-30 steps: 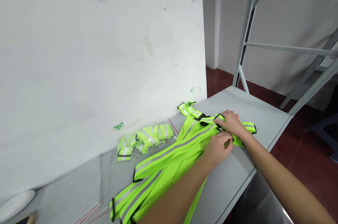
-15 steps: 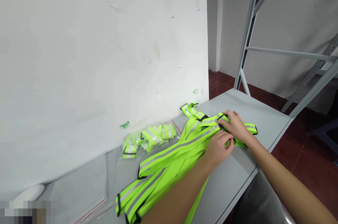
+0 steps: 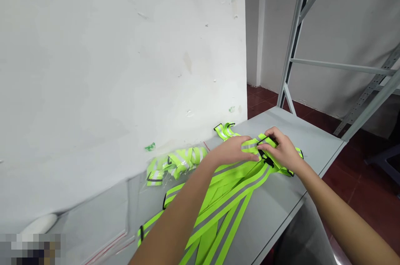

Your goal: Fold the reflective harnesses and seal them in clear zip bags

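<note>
A neon-green reflective vest [image 3: 225, 198] made of straps with grey stripes and black trim lies stretched along the grey table [image 3: 300, 140]. My left hand [image 3: 233, 151] is closed on the straps at their far end. Right beside it, my right hand [image 3: 281, 151] pinches a strap end by a black buckle. Both hands meet over the same bunch of straps, slightly lifted off the table.
A folded green vest in a clear plastic bag [image 3: 173, 164] lies against the white wall [image 3: 125, 69]. More flat clear bags [image 3: 93, 223] lie at the table's left. A grey metal shelf frame [image 3: 296, 40] stands behind the table's far end. A red tiled floor lies to the right.
My left hand has moved up and to the left from under my right hand and has gripped the straps. The straps have shifted and fanned out toward the table's near edge.
</note>
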A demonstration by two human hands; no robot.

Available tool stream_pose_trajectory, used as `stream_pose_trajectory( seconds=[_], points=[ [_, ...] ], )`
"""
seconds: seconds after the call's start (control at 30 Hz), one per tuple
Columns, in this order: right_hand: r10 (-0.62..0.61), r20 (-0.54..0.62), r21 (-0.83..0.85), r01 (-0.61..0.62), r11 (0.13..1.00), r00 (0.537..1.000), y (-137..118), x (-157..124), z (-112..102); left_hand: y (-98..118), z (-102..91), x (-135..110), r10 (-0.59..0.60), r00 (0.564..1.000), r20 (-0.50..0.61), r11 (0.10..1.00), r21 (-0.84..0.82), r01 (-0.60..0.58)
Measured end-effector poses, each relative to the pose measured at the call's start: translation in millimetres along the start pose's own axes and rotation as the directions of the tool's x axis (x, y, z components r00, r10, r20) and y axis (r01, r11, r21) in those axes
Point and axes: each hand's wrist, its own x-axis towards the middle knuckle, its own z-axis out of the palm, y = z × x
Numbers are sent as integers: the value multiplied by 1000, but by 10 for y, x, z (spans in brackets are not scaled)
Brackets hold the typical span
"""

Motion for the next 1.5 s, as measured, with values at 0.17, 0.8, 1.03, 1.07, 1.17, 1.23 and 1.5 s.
stream_pose_trajectory(
  seconds=[0.17,0.8,1.03,1.07,1.17,1.23,1.5],
  points=[
    [22,138,-123,-5,992,990,-154,33,-34,-71,-31,-157,-98,967,235,980,-148,136],
    [-156,-122,-295,114,949,980,-723,-14,-303,-687,670,-1502,-90,906,-413,893,369,257],
    [22,-129,-283,-58,957,991,-507,183,-313,-444,201,-2069,-304,882,-361,810,390,439],
    [37,-110,-267,-65,961,993,-452,215,-249,-386,124,-2183,-338,874,-348,809,368,459],
    [25,-9,-271,-27,962,1000,-315,320,24,-246,-16,-2453,-396,886,-243,820,341,460],
    [78,48,-314,-60,948,996,-243,398,216,-206,10,-2532,-411,886,-214,812,357,462],
    [220,179,-570,-81,818,959,30,712,524,-265,614,-2391,-308,861,-406,762,436,478]
  ],
)
